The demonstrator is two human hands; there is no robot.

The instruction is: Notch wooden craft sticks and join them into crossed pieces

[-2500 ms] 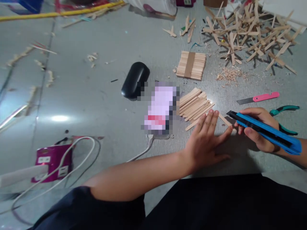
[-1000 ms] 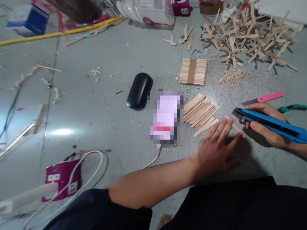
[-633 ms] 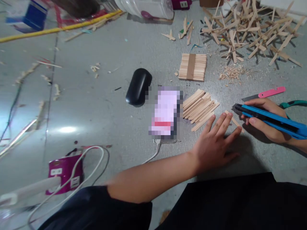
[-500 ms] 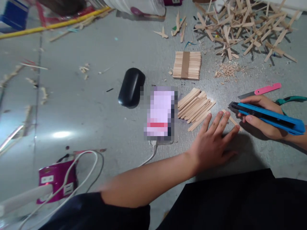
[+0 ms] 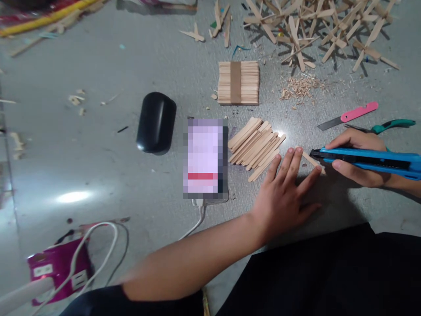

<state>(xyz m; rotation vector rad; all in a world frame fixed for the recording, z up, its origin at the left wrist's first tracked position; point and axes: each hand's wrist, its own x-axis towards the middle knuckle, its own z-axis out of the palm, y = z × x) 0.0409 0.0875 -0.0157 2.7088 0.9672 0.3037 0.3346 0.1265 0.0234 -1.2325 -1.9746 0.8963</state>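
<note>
My left hand [image 5: 284,188] lies flat with its fingers spread, fingertips pressing on a single wooden craft stick [image 5: 311,159] on the table. In my right hand [image 5: 357,160] is a blue utility knife [image 5: 371,161], fingers wrapped round its handle. The knife's dark tip points left and is at or just above the single stick; whether it touches I cannot tell. A loose pile of craft sticks [image 5: 258,142] lies just left of my left fingertips. Behind it sits a banded bundle of craft sticks [image 5: 243,83].
A pink knife [image 5: 360,113] and green-handled pliers [image 5: 394,126] lie beyond my right hand. Crossed-stick pieces [image 5: 302,35] heap at the back right, near wood shavings [image 5: 301,87]. A plugged-in phone [image 5: 204,158], black case [image 5: 157,123] and purple power socket [image 5: 61,272] lie leftward.
The view has shifted, so most things sit further left. The blue knife has turned to lie flatter, its tip nearer the single stick. My left hand keeps its place on the stick.
</note>
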